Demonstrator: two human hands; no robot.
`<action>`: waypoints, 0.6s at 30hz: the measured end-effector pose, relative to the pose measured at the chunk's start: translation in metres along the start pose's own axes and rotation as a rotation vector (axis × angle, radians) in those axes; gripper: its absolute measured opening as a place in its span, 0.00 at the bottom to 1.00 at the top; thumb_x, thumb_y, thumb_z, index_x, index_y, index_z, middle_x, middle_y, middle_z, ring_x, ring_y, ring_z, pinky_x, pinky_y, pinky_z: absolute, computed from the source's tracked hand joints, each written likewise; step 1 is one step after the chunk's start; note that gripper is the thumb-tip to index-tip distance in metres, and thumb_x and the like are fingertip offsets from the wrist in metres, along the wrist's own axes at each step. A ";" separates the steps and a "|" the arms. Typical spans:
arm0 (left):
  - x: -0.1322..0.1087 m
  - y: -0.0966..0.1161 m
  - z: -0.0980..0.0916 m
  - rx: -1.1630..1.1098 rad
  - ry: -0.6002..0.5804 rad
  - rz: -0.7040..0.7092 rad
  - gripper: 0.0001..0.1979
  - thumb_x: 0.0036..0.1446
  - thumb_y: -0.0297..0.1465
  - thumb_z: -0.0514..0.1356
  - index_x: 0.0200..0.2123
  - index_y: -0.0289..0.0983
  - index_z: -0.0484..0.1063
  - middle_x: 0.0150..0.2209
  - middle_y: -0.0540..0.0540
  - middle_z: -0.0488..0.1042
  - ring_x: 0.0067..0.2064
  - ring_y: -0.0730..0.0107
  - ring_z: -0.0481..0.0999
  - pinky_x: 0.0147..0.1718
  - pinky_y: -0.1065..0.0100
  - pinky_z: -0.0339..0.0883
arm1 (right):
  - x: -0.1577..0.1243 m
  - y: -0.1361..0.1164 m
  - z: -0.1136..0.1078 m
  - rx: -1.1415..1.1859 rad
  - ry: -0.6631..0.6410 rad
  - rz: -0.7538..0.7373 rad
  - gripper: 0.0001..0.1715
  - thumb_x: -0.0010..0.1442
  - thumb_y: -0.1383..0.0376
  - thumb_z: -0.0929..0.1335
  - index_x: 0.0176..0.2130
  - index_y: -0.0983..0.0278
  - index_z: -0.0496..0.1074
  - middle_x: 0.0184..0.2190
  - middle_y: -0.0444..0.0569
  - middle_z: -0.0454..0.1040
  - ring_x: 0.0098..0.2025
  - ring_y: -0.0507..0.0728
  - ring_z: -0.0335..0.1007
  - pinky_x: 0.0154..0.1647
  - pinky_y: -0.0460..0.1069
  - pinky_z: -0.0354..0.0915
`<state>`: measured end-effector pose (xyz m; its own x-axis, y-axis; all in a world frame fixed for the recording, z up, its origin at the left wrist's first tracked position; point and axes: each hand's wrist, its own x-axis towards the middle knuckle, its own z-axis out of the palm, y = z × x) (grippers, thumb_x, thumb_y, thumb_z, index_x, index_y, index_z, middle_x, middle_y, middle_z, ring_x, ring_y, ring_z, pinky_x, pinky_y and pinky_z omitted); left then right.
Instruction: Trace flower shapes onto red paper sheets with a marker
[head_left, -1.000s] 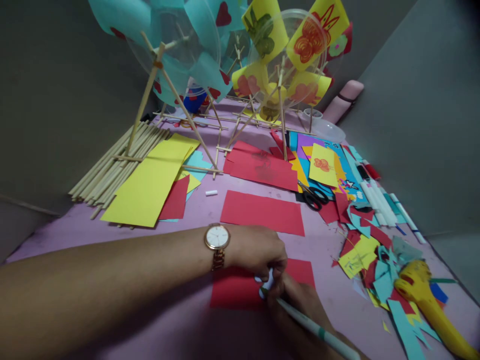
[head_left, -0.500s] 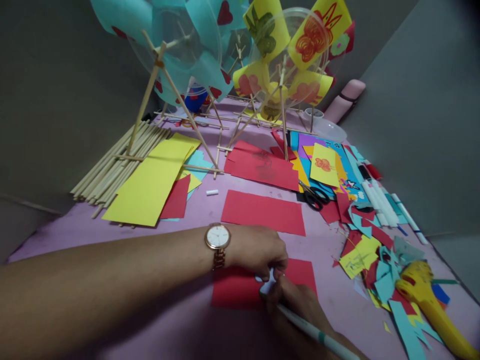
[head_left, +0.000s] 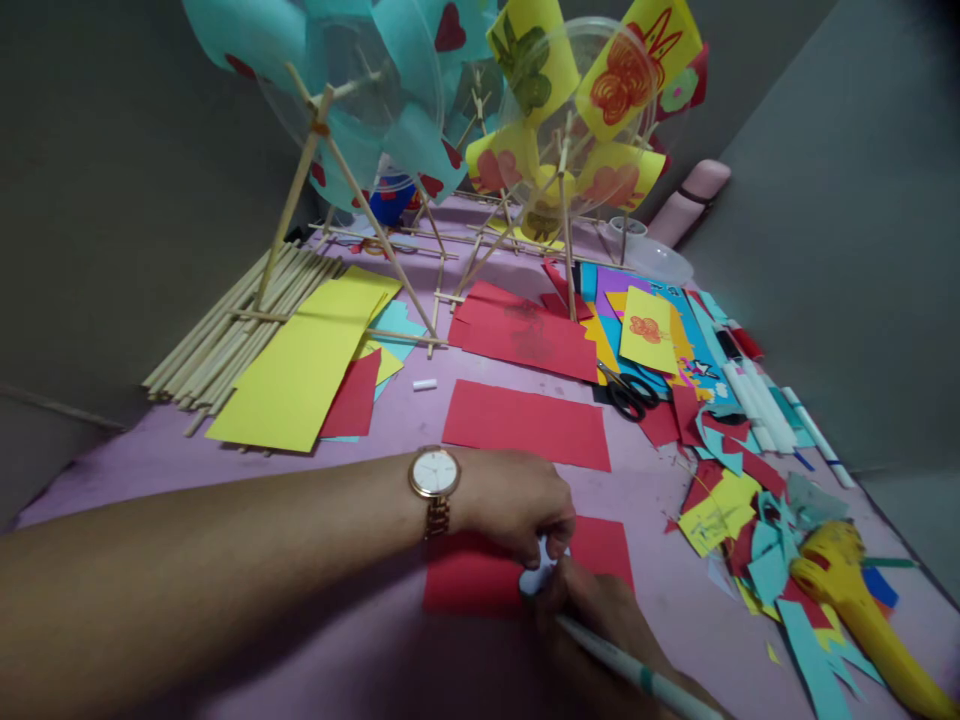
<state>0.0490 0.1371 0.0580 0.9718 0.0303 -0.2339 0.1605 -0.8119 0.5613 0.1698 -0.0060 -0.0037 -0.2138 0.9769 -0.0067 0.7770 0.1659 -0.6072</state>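
Observation:
Near the front of the table lies a red paper rectangle (head_left: 469,580). My left hand (head_left: 521,500), wearing a watch (head_left: 435,472), reaches across it with fingers bent down, holding a small pale cut-out (head_left: 537,578) against the red paper. Part of the cut-out is hidden by my fingers. In my right hand (head_left: 592,615) is a white marker (head_left: 611,652) with a green band, its writing end at the cut-out's edge and its tip mostly covered. Just beyond my left hand lies another red paper rectangle (head_left: 529,425).
Black scissors (head_left: 631,393) and paper scraps (head_left: 720,515) lie at right, with a yellow glue gun (head_left: 862,600). Yellow paper (head_left: 300,370) overlaps wooden sticks (head_left: 232,325) at left. Stick-framed wheels with blue cups (head_left: 420,150) and yellow cups (head_left: 634,75) stand behind. A small white cap (head_left: 424,385) lies mid-table.
My left fingers have shifted slightly on the cut-out, showing more of its middle. The marker in my right hand has moved only a little along its edge.

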 end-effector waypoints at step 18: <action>-0.002 0.004 0.005 0.004 0.042 -0.031 0.11 0.46 0.26 0.69 0.34 0.39 0.74 0.35 0.51 0.77 0.38 0.68 0.73 0.32 0.71 0.61 | -0.006 0.003 0.000 -0.048 0.087 -0.154 0.13 0.61 0.75 0.57 0.28 0.60 0.57 0.14 0.37 0.68 0.10 0.46 0.60 0.11 0.43 0.46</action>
<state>0.0471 0.1312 0.0565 0.9726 0.0801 -0.2181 0.1904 -0.8125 0.5509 0.1738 -0.0118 -0.0060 -0.2815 0.9472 0.1536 0.7668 0.3183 -0.5573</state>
